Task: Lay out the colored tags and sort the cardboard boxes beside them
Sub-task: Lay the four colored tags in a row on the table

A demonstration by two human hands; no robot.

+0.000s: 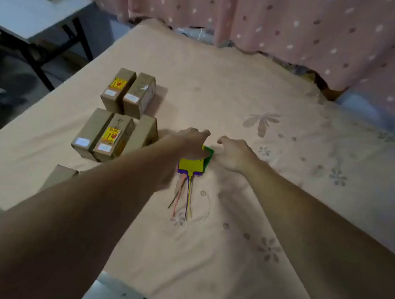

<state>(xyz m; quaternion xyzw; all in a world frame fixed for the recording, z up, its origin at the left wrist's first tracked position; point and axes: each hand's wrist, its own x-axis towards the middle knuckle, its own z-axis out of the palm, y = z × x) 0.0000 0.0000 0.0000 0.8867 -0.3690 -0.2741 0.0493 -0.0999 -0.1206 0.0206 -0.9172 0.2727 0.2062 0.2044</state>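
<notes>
Stack of colored tags [190,164] fanned flat mid-desk, yellow on top, purple and green edges showing, thin tails trailing toward viewer, five brown cardboard boxes [118,117] clustered at left, two bearing yellow stickers

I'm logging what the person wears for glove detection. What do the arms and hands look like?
Both forearms are bare, with no sleeves in view. The left hand and right hand wear no gloves; no watch, ring or bracelet shows, though the picture is slightly blurred.

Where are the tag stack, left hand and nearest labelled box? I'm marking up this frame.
tag stack [190,164]: head view, yellow top tag's face.
left hand [192,142]: head view, back of hand.
nearest labelled box [112,138]: head view, yellow sticker.
</notes>
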